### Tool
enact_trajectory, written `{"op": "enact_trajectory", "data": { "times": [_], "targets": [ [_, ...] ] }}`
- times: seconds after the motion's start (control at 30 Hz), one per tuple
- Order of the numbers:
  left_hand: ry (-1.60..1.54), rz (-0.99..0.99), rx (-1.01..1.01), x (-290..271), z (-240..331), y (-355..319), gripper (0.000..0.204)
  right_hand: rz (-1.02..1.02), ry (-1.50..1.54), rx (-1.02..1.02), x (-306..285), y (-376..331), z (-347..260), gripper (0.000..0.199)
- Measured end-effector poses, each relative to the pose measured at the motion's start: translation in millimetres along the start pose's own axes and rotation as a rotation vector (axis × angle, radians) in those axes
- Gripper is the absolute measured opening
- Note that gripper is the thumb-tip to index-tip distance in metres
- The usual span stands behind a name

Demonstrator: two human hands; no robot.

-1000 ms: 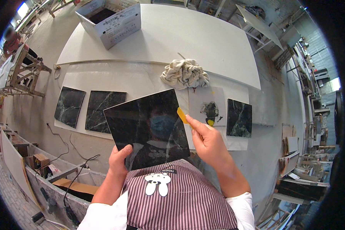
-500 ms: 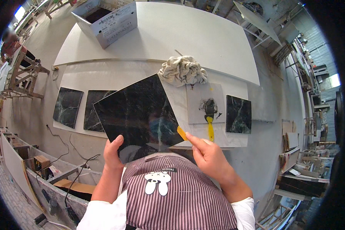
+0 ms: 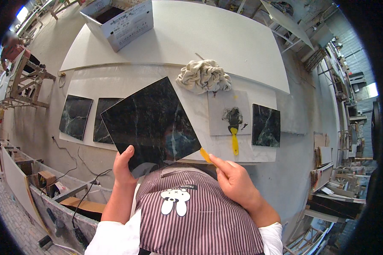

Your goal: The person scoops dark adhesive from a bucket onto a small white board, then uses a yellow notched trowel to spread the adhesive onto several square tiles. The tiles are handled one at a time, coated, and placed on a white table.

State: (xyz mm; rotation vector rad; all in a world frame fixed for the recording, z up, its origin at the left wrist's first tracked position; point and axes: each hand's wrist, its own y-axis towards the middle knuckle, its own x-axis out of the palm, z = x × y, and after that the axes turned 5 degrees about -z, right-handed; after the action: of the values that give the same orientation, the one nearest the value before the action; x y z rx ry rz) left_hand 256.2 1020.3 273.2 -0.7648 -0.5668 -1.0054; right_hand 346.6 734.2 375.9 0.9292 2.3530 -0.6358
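My left hand [image 3: 124, 165] grips the lower left edge of a polished black stone tile [image 3: 151, 123] with pale veins, thumb on top, its fingers hidden beneath. The tile is held tilted above the table's near side. My right hand [image 3: 234, 178] pinches a small flat orange scraper [image 3: 205, 155], whose tip is at the tile's right corner. Beyond, a yellow-handled putty knife [image 3: 234, 142] lies with its blade in a dark paste [image 3: 232, 117] on a grey square board [image 3: 217, 125]. A crumpled cream cloth [image 3: 203, 76] sits behind that board.
Two black tiles, a left one [image 3: 75, 117] and one partly covered [image 3: 104, 131], lie at left; another black tile [image 3: 266, 125] lies at right. A cardboard box [image 3: 132, 27] stands on the white slab [image 3: 212, 29] behind. A person [image 3: 15, 51] is near a wooden workbench [image 3: 27, 87] far left.
The held tile has turned slightly and shifted left. My right hand and the orange scraper have moved a little right and down, along the tile's edge to its right corner.
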Motion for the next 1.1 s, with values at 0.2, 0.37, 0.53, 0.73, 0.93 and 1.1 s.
{"op": "enact_trajectory", "data": {
  "times": [0.2, 0.37, 0.53, 0.73, 0.93, 1.1],
  "targets": [
    [-0.137, 0.037, -0.033, 2, 1, 1, 0.041, 0.105, 0.136, 0.087, -1, -19, 21, 0.038],
    [-0.304, -0.046, -0.141, -7, -3, 4, 0.041, 0.202, 0.519, 0.236, -11, -33, 30, 0.04],
    [-0.358, -0.091, -0.224, -18, -12, 8, 0.042, 0.162, 0.577, 0.221, -13, -33, 23, 0.041],
    [-0.353, -0.069, -0.291, -17, -19, 9, 0.043, 0.123, 0.6, 0.188, -14, -34, 23, 0.036],
    [-0.368, -0.071, -0.366, -4, -23, 8, 0.047, 0.104, 0.604, 0.194, -14, -35, 26, 0.034],
    [-0.366, -0.097, -0.392, -3, -27, 6, 0.056, 0.144, 0.602, 0.163, -11, -34, 28, 0.033]
  ]
}}
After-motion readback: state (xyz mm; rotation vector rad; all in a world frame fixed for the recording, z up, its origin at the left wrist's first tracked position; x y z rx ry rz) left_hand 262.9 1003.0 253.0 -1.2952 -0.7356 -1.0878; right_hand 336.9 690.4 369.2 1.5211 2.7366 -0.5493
